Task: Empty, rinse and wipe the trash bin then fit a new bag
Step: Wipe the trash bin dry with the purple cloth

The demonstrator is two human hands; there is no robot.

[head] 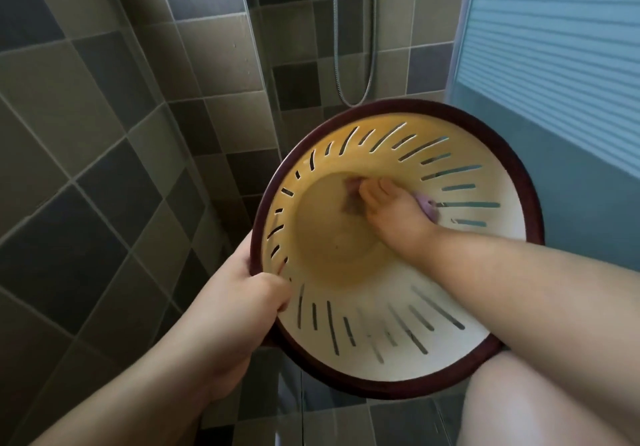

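Note:
The trash bin (374,324) is cream inside with slotted walls and a dark red rim, tilted so its mouth faces me. My left hand (242,293) grips the rim at its lower left, thumb inside. My right hand (391,213) reaches deep into the bin and presses a purple cloth (531,207) against the bottom and far wall. Most of the cloth is hidden under my fingers; a blurred part shows by the fingertips.
Grey and dark square tiles cover the shower wall (104,133) to the left and behind. A metal shower hose (370,64) hangs above the bin. A blue frosted glass panel (554,81) stands at right. My bare knee (540,404) is at the lower right.

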